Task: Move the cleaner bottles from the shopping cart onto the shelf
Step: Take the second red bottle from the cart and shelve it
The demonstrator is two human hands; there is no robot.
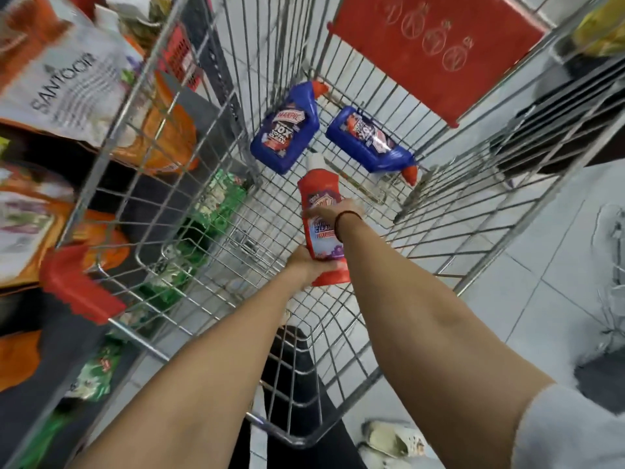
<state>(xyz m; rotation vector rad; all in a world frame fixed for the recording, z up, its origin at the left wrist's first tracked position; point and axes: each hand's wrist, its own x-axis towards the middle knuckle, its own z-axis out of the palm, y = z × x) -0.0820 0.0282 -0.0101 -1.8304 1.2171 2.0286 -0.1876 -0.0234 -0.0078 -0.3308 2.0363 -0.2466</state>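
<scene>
The white pouch (64,86) on the shelf reads "SANTOOR". The left blue bottle (285,128) reads "10X TOTAL CLEAN". The red bottle (321,228) shows "CLEAN" and "10X".

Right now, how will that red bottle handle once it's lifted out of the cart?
The red bottle looks like rigid moulded plastic, so probably stiff. Both hands, left hand and right hand, hold it, suggesting some weight. Glossy label may be slippery.

Both hands are gripping a red cleaner bottle (323,228) inside the shopping cart (203,184).
The left hand (309,264) is clasping its base, the right hand (341,213) its label; two blue bottles (287,130) are lying beyond.
</scene>
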